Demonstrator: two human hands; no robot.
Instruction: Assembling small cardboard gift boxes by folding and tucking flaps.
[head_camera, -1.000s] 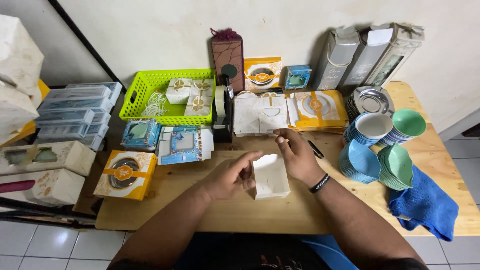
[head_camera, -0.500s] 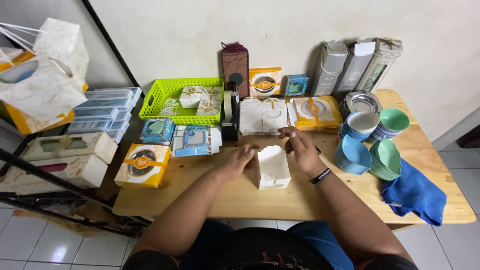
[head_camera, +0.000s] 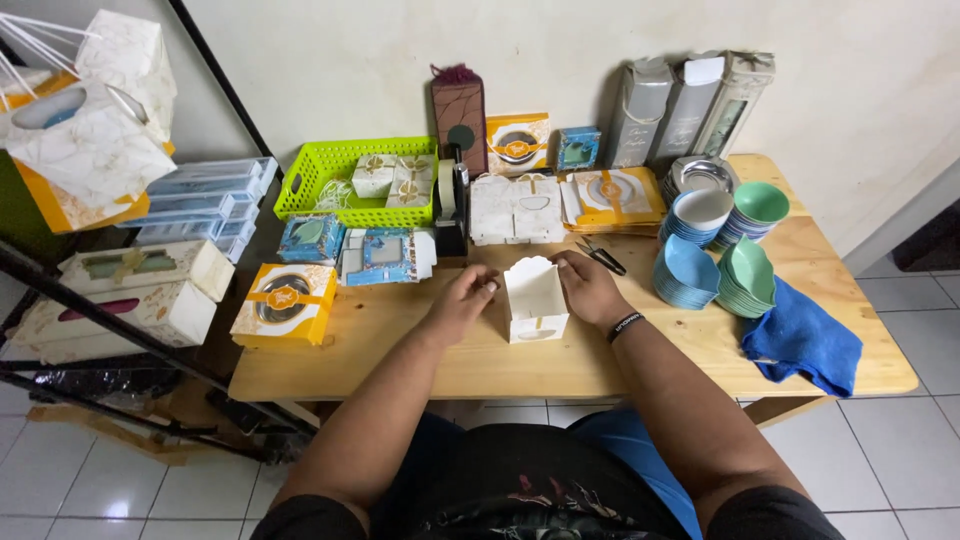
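Both hands frame a small white box (head_camera: 536, 300) standing on the worktop (head_camera: 420, 340). Left hand (head_camera: 462, 298) sits curled beside it, its grip holding nothing. Right hand (head_camera: 590, 288) presses the box's right side.

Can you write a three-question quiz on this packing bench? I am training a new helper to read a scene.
1. True or false: the white box stands upright between the left hand and the right hand.
2. What lies on the table's right end?
A. blue cloth
B. green basket
C. scissors
3. Which wrist wears a dark band?

Key: 1 true; 2 A; 3 the right wrist.
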